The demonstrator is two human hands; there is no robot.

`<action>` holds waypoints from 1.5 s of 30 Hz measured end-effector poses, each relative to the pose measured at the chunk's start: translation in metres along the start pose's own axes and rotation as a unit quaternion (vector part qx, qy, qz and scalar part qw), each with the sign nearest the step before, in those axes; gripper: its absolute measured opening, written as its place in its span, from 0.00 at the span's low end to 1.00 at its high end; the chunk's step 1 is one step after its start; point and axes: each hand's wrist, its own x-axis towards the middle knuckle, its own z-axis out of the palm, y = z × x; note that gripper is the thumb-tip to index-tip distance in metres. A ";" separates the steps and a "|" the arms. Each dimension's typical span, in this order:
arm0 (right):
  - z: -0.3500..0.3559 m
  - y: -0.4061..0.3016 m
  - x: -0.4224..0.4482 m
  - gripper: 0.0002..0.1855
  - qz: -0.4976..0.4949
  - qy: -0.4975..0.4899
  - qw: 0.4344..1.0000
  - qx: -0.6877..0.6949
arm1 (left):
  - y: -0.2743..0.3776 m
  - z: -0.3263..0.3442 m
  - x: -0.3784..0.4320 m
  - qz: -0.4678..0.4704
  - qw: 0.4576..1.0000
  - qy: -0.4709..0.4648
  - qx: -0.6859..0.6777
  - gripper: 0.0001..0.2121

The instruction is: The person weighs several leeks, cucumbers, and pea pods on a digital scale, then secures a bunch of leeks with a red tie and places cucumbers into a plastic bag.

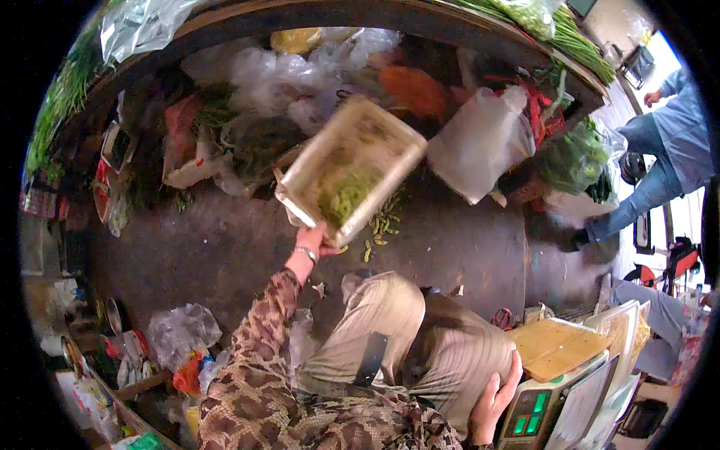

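Note:
My left hand (315,239) grips the near corner of a white foam box (304,211), which is tilted and slightly blurred. Inside it, green bean pods (346,199) are heaped towards the near end. More pods (383,222) are scattered on the dark floor (450,242) beside the box. My right hand (495,391) rests against my right knee, thumb apart from the fingers and nothing in it. Just right of that hand stands a weighing scale (526,413) with green lit displays. A wooden board (557,346) lies on top of the scale.
A dark shelf (360,14) bearing greens curves overhead. Beneath it are clear plastic bags (292,70), a white bag (478,140) and bagged green vegetables (576,154). Plastic bags (185,337) lie at lower left. A person in jeans (635,185) stands at right.

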 end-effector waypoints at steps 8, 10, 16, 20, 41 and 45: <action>-0.008 0.002 -0.002 0.27 -0.003 0.004 1.000 0.002 | 0.016 -0.026 0.143 0.025 0.991 -0.040 -0.121 0.28; -0.015 0.005 -0.005 0.27 0.026 0.017 0.999 -0.019 | 0.011 0.010 0.110 0.023 0.993 -0.104 -0.055 0.34; -0.017 0.005 -0.014 0.27 0.010 0.043 0.999 0.009 | -0.038 -0.020 0.045 0.032 0.990 -0.133 -0.044 0.24; -0.025 0.017 -0.025 0.27 -0.001 0.049 0.999 -0.010 | -0.119 -0.042 -0.024 -0.046 0.983 -0.176 0.021 0.22; -0.039 0.038 -0.059 0.26 -0.080 0.130 0.988 0.038 | -0.077 0.028 -0.220 -0.020 0.901 -0.403 0.161 0.11; -0.039 0.073 -0.062 0.26 -0.068 0.130 0.988 0.048 | -0.090 0.040 -0.229 -0.030 0.886 -0.431 0.168 0.09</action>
